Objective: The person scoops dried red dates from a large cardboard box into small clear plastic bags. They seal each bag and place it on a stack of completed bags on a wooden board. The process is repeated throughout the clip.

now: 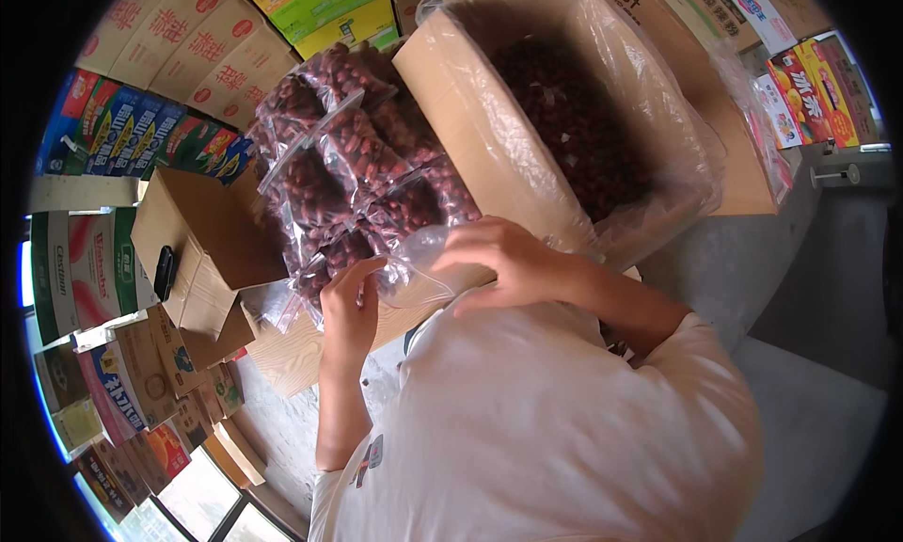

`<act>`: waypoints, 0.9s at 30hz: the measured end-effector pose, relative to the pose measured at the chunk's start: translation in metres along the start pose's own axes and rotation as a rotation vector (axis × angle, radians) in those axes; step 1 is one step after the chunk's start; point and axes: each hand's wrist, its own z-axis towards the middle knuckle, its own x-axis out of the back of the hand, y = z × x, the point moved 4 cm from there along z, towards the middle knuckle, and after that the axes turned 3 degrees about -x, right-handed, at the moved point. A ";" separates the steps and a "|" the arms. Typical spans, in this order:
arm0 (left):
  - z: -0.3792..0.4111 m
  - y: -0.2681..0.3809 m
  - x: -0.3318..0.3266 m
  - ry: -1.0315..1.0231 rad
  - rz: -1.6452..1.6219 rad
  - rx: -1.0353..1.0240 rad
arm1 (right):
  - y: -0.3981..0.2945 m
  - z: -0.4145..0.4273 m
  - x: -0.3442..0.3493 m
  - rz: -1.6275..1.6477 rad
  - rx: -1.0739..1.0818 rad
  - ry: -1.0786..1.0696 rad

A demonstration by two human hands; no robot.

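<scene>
A clear plastic bag with nothing visible inside is spread between my two hands, at the near edge of a wood-grain table. My left hand has its thumb and forefinger closed on the left rim of this bag. Over the bag's right side is my right hand, fingers bent and thumb apart from them, touching or just above the film. Beyond my hands rises a pile of clear zip bags filled with dark red dried fruit, apparently jujubes. To its right, a large cardboard box with a plastic liner holds loose dried fruit.
An opened cardboard carton stands left of the pile, a black handheld object on its flap. Stacked product boxes line the back and left. More packaged goods sit at the right rear. Grey floor shows at right.
</scene>
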 end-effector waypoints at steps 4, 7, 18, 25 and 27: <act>-0.003 -0.003 -0.009 0.041 0.080 -0.028 | 0.033 -0.002 0.091 -0.098 -0.148 0.064; -0.007 0.005 -0.013 0.052 0.105 0.100 | 0.105 0.001 0.158 -0.171 -0.310 0.214; -0.053 0.007 -0.029 0.149 0.222 0.289 | 0.370 0.026 0.121 -0.333 -0.507 -0.224; -0.072 0.016 -0.038 0.167 0.248 0.412 | 0.388 0.004 0.045 -0.412 -0.640 -0.306; -0.073 0.019 -0.042 0.170 0.227 0.421 | 0.386 -0.009 0.037 -0.501 -0.627 -0.294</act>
